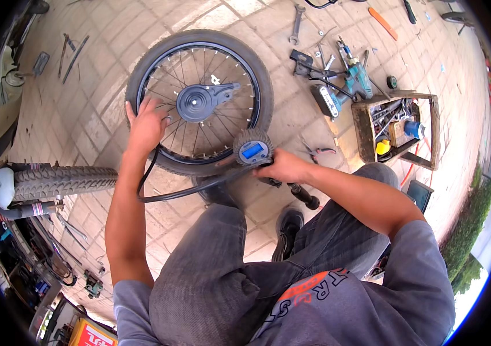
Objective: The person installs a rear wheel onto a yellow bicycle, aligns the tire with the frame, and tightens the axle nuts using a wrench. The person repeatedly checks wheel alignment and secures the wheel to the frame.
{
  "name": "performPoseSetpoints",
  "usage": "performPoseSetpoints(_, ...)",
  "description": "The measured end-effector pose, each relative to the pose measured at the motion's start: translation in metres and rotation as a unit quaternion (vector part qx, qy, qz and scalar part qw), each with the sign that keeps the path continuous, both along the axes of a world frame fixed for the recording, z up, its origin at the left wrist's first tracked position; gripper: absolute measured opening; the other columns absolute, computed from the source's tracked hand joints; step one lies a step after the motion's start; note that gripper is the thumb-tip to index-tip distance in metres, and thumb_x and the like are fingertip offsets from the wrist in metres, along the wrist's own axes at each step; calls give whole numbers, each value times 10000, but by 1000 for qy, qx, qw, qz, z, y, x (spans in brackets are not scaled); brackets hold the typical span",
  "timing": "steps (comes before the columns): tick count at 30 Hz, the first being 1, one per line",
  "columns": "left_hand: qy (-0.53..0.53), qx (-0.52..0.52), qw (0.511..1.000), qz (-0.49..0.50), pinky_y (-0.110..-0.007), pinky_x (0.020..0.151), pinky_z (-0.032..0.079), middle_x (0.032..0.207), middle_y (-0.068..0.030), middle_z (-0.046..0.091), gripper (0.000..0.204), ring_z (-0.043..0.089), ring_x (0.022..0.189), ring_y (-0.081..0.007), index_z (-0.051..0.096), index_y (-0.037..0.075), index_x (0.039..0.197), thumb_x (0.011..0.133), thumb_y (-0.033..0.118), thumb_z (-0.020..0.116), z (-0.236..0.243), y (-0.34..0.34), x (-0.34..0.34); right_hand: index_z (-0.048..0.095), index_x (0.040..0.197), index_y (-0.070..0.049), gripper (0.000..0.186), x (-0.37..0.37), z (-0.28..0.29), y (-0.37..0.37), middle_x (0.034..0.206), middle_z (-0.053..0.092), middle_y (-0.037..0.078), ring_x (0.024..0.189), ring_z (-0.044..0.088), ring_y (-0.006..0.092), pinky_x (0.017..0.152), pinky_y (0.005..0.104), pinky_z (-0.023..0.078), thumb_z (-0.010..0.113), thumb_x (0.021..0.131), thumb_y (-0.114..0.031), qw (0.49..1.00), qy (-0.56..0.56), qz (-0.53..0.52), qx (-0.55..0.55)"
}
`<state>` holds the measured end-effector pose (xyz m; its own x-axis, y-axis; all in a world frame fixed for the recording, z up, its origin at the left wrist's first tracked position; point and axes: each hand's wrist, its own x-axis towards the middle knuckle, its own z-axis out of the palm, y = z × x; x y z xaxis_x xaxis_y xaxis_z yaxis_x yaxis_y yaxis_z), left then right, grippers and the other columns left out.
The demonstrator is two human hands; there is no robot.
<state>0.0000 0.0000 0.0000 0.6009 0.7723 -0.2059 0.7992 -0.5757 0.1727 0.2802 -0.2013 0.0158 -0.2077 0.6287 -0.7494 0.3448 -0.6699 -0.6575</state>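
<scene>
Beside the wheel [196, 104], near edge: right hand [284, 166], closed round one side of the gauge [253, 151]; its fingertips hidden. Gauge: round, ribbed dark casing, lit blue face; probably light and rigid, the face its fragile part; best held by the casing. Hose [199, 188]: black, curving from gauge to left wrist; likely bendable yet springy; best taken near an end. Left hand [148, 124]: over the wheel's left side, fingers half bent and spread across tyre and rim; whether it pinches the hose end cannot be told. Wheel: flat on brick paving [104, 63]; likely the heaviest item, stiff, tyre grippy; best lifted by opposite sides of the tyre. Farther right: pliers [321, 152], cordless drill [359, 81], wooden box [365, 131] of tools. Beyond: wrench [297, 26].
</scene>
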Motion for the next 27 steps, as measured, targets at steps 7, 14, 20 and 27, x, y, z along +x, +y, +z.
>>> performPoseSetpoints(7, -220, 45, 969, 101, -469, 998, 312, 980, -101, 606, 124, 562, 973, -299, 620, 56, 942, 868, 147, 579, -15, -13, 25, 655, 886, -8, 347, 6, 17, 10, 782, 654, 159, 738, 633, 280, 674, 375, 489, 679, 744, -324, 962, -38, 267, -34)
performPoseSetpoints(14, -371, 6, 881, 293, -288, 709, 449, 867, -108, 594, 214, 543, 785, -167, 581, -3, 994, 933, 194, 524, 36, -30, 14, 620, 958, 10, 398, 57, 30, 16, 805, 644, 125, 758, 603, 243, 695, 360, 463, 729, 735, -300, 981, -70, 171, 57)
performPoseSetpoints(20, -594, -96, 683, 414, -205, 466, 253, 663, 40, 437, 239, 344, 540, -39, 580, 5, 990, 938, 234, 537, 87, -14, 21, 615, 908, 20, 360, 103, 59, 20, 785, 644, 145, 773, 624, 253, 695, 367, 475, 702, 770, -301, 993, -87, 57, 49)
performPoseSetpoints(27, -657, -200, 604, 404, -199, 437, 251, 717, -11, 477, 248, 343, 506, -52, 549, 18, 1060, 923, 224, 560, 149, -27, 63, 595, 919, 60, 361, 219, 72, -23, 783, 643, 140, 761, 622, 232, 712, 371, 470, 676, 779, -262, 966, -256, 33, 17)
